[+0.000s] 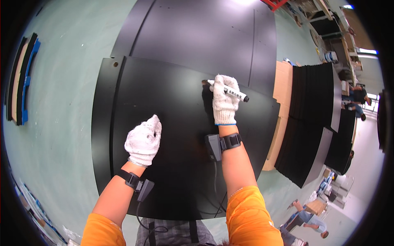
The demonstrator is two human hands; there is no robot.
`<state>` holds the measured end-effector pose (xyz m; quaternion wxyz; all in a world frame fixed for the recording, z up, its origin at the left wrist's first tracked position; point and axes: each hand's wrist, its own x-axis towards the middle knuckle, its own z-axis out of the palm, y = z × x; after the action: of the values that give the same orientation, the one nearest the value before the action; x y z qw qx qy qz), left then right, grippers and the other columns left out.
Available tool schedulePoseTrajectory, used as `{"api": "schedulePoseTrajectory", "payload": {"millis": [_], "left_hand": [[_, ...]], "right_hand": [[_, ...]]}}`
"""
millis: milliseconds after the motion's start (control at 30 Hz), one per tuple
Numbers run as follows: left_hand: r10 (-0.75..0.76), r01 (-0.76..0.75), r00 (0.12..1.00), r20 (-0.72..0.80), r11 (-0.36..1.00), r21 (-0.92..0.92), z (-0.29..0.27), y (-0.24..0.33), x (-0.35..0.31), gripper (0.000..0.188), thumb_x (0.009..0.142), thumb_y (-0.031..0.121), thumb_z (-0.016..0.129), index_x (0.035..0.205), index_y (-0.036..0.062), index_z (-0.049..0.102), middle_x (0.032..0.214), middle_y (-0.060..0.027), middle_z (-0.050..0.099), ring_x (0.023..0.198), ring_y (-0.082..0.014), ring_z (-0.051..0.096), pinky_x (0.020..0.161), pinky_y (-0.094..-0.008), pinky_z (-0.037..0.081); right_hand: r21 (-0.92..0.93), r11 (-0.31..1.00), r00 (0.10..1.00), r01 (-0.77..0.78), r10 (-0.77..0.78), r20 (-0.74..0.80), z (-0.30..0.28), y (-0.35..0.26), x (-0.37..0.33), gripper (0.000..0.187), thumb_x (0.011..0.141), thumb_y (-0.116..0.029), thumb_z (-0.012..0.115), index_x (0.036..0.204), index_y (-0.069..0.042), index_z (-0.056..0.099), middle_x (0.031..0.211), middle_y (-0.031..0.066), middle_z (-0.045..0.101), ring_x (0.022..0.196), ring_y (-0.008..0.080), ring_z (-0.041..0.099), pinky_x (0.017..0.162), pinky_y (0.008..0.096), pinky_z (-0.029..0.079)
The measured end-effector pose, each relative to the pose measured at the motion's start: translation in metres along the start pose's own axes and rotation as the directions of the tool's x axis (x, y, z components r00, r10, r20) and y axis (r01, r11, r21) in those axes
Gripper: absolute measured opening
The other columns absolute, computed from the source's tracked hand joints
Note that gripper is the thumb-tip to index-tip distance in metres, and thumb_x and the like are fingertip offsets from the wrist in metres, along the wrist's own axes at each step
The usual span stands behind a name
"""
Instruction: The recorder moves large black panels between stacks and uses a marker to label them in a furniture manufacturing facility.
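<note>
My right hand (225, 96), in a white knitted glove, grips a white marker pen (234, 94) with a black end. The pen's tip points left, at a small brownish mark on a large black panel (176, 164); whether it touches the surface, I cannot tell. Lower on the left, my left hand (143, 139) is over the same panel, also gloved. Its fingers are pressed together, and anything inside them is hidden. Along the panel's left side runs a groove, with a small round hole (115, 64) at the far left corner.
Beyond lies another black panel (197, 33). To the right are tall stacks of black panels (312, 94) beside tan board (283, 86). A blue pallet (25, 98) with boards sits far left on the green floor (61, 135). Several people are off to the right.
</note>
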<state>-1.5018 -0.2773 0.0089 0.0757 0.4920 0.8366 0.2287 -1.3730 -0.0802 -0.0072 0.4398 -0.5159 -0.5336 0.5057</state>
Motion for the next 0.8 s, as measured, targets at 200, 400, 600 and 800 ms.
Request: {"api": "schedulePoseTrajectory", "payload": {"millis": [200,400,600,800], "left_hand": [[-0.08,0.086,0.992,0.098,0.994,-0.063,-0.015,0.003,0.005,0.007,0.086,0.015,0.056,0.08,0.0121,0.057,0.07,-0.0097,0.058,0.065,-0.0303,0.058,0.058,-0.037,0.047],[-0.039,0.028,0.999,-0.026,0.939,-0.343,-0.044,-0.04,0.002,0.01,0.082,0.014,0.063,0.092,0.0118,0.064,0.073,-0.0094,0.063,0.066,-0.0277,0.061,0.06,-0.0353,0.05],[-0.177,0.179,0.982,0.059,0.983,-0.03,-0.075,-0.101,-0.009,0.009,0.082,0.018,0.064,0.088,0.0125,0.065,0.066,-0.0083,0.061,0.064,-0.0278,0.062,0.057,-0.0373,0.049],[0.078,-0.073,0.994,-0.073,0.995,0.065,-0.067,-0.117,-0.013,0.006,0.078,0.015,0.066,0.084,0.0122,0.066,0.061,-0.0053,0.059,0.053,-0.0225,0.059,0.048,-0.0342,0.046]], "right_hand": [[-0.058,0.997,0.999,-0.043,0.042,-0.021,0.004,-0.012,-0.003,0.022,0.089,-0.023,0.062,0.095,-0.003,0.057,0.077,0.0059,0.065,0.064,0.0101,0.059,0.062,0.0254,0.048],[-0.033,0.977,0.961,-0.211,0.201,-0.188,0.016,-0.012,-0.027,0.022,0.088,-0.024,0.062,0.098,-0.005,0.056,0.073,0.0055,0.062,0.06,0.0069,0.054,0.053,0.0199,0.041],[0.07,0.988,0.985,-0.14,0.131,0.116,0.107,-0.014,-0.076,0.023,0.088,-0.02,0.065,0.1,-0.003,0.055,0.08,0.0067,0.061,0.066,0.0113,0.059,0.062,0.0235,0.048],[-0.006,0.997,0.982,-0.077,0.077,0.171,0.215,-0.018,-0.055,0.02,0.088,-0.019,0.063,0.098,-0.002,0.056,0.079,0.0068,0.062,0.069,0.0129,0.063,0.068,0.0273,0.051]]}}
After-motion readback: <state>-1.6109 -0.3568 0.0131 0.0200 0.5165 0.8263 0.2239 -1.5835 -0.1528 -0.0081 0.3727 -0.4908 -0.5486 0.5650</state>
